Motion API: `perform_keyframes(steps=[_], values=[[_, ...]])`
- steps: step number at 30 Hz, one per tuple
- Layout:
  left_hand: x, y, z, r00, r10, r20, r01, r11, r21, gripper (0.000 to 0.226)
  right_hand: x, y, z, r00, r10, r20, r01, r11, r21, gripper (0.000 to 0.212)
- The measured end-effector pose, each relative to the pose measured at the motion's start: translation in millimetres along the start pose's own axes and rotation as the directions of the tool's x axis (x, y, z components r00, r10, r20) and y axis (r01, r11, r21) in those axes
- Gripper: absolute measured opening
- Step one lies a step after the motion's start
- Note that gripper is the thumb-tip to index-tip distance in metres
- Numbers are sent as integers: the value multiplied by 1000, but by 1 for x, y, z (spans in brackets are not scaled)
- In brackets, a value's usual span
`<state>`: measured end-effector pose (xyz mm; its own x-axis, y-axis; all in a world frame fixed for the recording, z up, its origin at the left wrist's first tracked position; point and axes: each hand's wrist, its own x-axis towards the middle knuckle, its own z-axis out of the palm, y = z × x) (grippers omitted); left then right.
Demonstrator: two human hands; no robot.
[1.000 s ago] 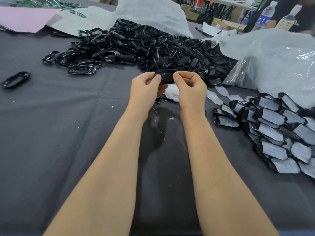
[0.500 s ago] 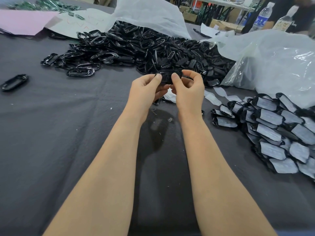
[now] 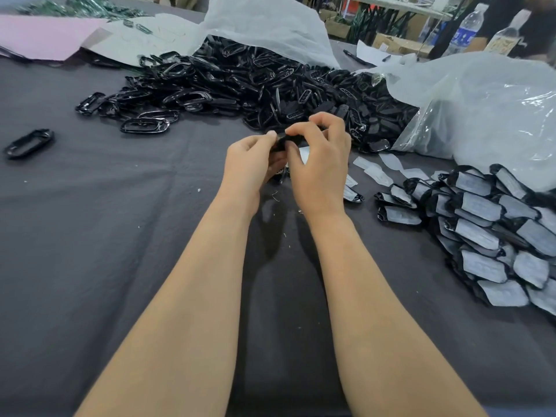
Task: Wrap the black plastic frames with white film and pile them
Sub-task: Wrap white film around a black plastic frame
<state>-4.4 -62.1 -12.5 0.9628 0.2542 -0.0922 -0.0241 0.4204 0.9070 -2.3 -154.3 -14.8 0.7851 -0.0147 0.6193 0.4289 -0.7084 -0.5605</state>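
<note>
My left hand [image 3: 251, 164] and my right hand [image 3: 320, 162] meet above the middle of the grey cloth. Both pinch one small black plastic frame [image 3: 281, 142], mostly hidden by my fingers. A scrap of white film [image 3: 303, 154] shows just under my right thumb. Behind my hands lies a big heap of loose black frames [image 3: 255, 85]. At the right sits the pile of frames wrapped in white film [image 3: 487, 230].
Loose white film pieces [image 3: 376, 168] lie between my hands and the wrapped pile. A clear plastic bag [image 3: 481, 109] bulges at the right rear, a white bag [image 3: 264, 22] behind the heap. A single black frame [image 3: 28, 143] lies far left. Bottles [image 3: 464, 28] and a person stand at the back right.
My hands have shifted slightly right and down with the frame. My right fingers have lifted and spread over its top; the left hand keeps pinching its left end.
</note>
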Motion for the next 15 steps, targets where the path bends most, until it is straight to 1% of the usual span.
perform_keyframes(steps=[3, 5, 6, 8, 9, 10, 12, 14, 15], values=[[1, -3, -1, 999, 44, -15, -42, 995, 89, 22, 2, 0, 0, 1000, 7, 28, -8, 1000, 12, 12], [1, -4, -1, 994, 97, -48, -89, 985, 148, 23, 2, -1, -1, 998, 39, 43, -43, 995, 86, 10], [1, -5, -1, 990, 119, -71, -106, 980, 166, 24, 2, -2, -3, 998, 60, 38, -64, 990, 128, 14], [2, -5, -1, 983, 150, -103, -130, 976, 175, 24, 3, -3, -5, 995, 100, 17, -102, 976, 194, 28], [3, -6, -1, 981, 160, -109, -140, 975, 171, 21, 4, -3, -6, 992, 129, 12, -129, 966, 226, 33], [3, -6, 0, 980, 167, -106, -148, 975, 168, 17, 6, -3, -7, 986, 169, 9, -165, 952, 257, 34], [3, -7, 1, 980, 173, -96, -155, 974, 168, 15, 8, -1, -9, 962, 273, 11, -261, 907, 331, 26], [2, -6, 1, 982, 171, -81, -154, 972, 179, 15, 10, 0, -11, 928, 372, 22, -344, 831, 437, 14], [1, -6, 2, 982, 170, -76, -153, 970, 191, 19, 10, 1, -12, 912, 409, 27, -371, 796, 479, 13]])
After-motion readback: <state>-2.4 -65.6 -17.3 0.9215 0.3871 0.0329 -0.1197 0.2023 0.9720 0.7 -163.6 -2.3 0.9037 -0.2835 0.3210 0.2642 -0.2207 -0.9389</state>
